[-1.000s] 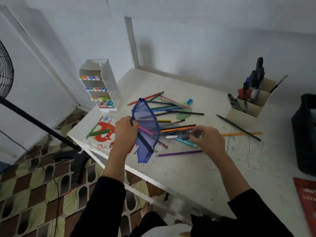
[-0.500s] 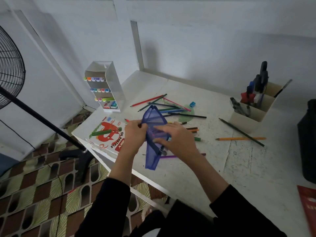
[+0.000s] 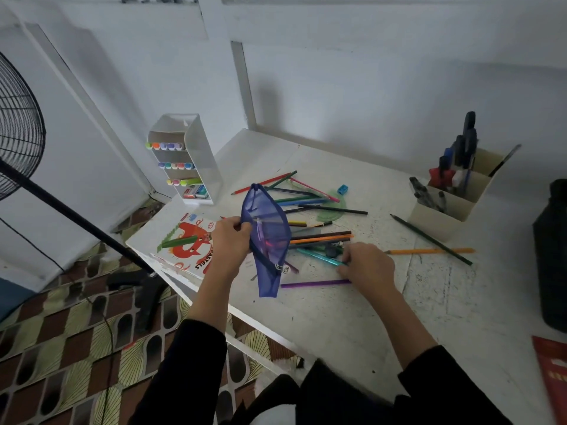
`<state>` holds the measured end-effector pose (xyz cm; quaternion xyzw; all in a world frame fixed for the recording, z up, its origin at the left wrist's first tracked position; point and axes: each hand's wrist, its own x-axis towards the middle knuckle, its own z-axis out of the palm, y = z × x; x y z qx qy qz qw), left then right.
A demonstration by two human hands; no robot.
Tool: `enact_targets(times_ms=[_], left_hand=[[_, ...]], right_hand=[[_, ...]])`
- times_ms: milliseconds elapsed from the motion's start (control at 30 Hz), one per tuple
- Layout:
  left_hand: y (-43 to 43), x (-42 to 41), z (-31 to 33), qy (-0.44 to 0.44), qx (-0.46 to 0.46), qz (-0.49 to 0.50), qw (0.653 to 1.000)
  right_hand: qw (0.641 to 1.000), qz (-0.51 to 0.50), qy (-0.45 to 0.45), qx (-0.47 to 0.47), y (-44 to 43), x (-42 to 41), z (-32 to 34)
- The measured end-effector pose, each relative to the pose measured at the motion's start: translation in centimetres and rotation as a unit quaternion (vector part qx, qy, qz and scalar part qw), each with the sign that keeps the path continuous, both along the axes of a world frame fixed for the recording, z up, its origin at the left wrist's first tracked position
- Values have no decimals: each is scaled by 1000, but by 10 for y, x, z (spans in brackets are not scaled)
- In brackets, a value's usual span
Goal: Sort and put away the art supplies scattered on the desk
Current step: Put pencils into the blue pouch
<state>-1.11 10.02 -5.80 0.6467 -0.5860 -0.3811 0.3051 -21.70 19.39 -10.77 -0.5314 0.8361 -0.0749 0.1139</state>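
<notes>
My left hand (image 3: 229, 239) grips the rim of a blue mesh pencil pouch (image 3: 266, 240), held upright above the desk with its mouth spread; a few pencils show through the mesh. My right hand (image 3: 366, 265) is down on the desk, its fingertips pinching a teal pen (image 3: 319, 256) at the near edge of a pile of coloured pencils (image 3: 310, 204). A purple pencil (image 3: 316, 283) lies just in front of that hand. An orange pencil (image 3: 429, 250) and a dark green pencil (image 3: 429, 239) lie apart to the right.
A white marker rack (image 3: 196, 167) stands at the desk's back left, an oil pastels box (image 3: 187, 243) near the left edge. A cream pen holder (image 3: 451, 200) sits back right, a black container (image 3: 552, 256) far right, a red booklet (image 3: 552, 372) at the near right. A fan stand (image 3: 61, 207) is left of the desk.
My right hand left the pouch mouth, where it was half a second ago, and moved right and down to the teal pen. My left hand still holds the pouch up.
</notes>
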Motion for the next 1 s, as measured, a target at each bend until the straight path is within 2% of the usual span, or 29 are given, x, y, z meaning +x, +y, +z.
enact_targets(times_ms=[67, 100, 133, 200, 267, 333, 400, 433, 500, 633, 700, 767, 800, 833, 900, 933, 1000], left_hand=[[-1, -2, 0, 3, 5, -1, 1000], [-1, -4, 0, 4, 6, -2, 1000], [-1, -4, 0, 3, 7, -2, 1000], [-1, -6, -1, 1, 8, -1, 1000], [0, -7, -3, 1, 9, -2, 1000], [1, -8, -4, 4, 15, 1, 1000], [2, -8, -5, 11, 26, 2, 1000], [2, -8, -6, 14, 30, 0, 999], [3, -9, -5, 18, 36, -8, 999], [4, -10, -2, 39, 30, -13, 999], [5, -10, -1, 45, 31, -8, 998], [5, -10, -1, 50, 32, -5, 998], [6, -10, 0, 54, 32, -1, 998], [6, -10, 0, 59, 33, 3, 998], [6, -8, 1, 69, 37, 9, 997], [5, -8, 1, 72, 36, 8, 997], [5, -8, 4, 64, 28, 5, 998]], right_hand=[[998, -8, -44, -45, 2, -5, 2], [990, -11, -109, -93, 4, -7, 6], [968, -11, -195, -157, 6, -9, 11], [891, 1, -350, -289, 11, -8, 28], [833, 25, -394, -388, 13, -4, 44], [786, 35, -423, -450, 12, 3, 56], [761, 52, -431, -482, 8, 11, 63], [764, 71, -414, -489, 5, 16, 64], [794, 134, -345, -483, -2, 28, 60], [860, 267, -248, -358, -15, 49, 43], [868, 233, -223, -378, -14, 48, 34], [865, 139, -230, -424, -11, 38, 25], [876, 100, -220, -417, -11, 30, 20], [903, 76, -201, -373, -10, 21, 13], [962, 65, -157, -212, -11, 8, -6], [978, 71, -136, -144, -9, 5, -14], [985, 91, -119, -86, -4, 6, -27]])
